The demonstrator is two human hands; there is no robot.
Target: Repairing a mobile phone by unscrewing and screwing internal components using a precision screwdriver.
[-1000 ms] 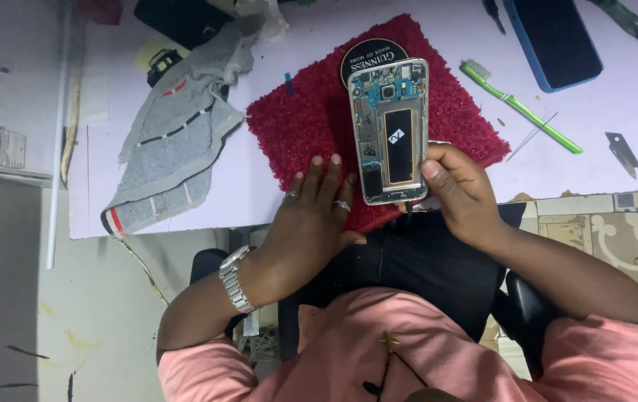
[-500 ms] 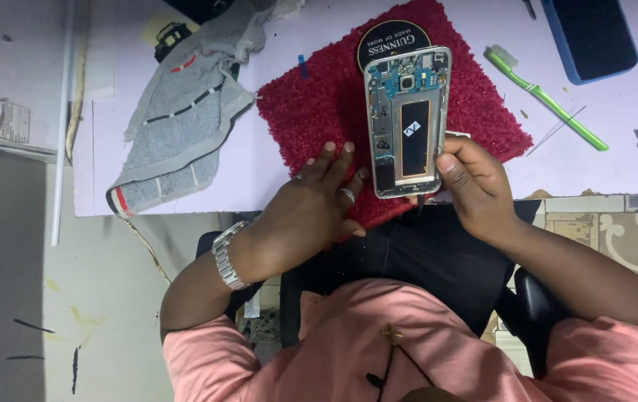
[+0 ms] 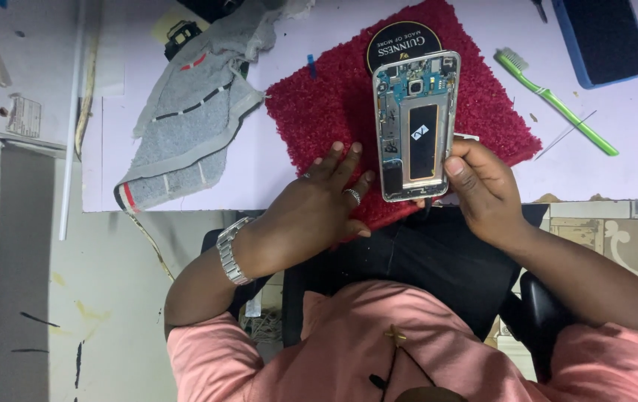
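Plainly, the opened phone lay on the red mat, at twelve o'clock from the seated person. The right hand pinched its lower right edge; the left hand rested flat at nine o'clock, fingers spread. A one-sided pinch might have let the phone tip or flexed the exposed board.

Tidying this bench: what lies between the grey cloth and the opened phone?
In the head view, red fuzzy mat fills the stretch between the grey cloth and opened phone, with a small blue piece at the mat's edge.
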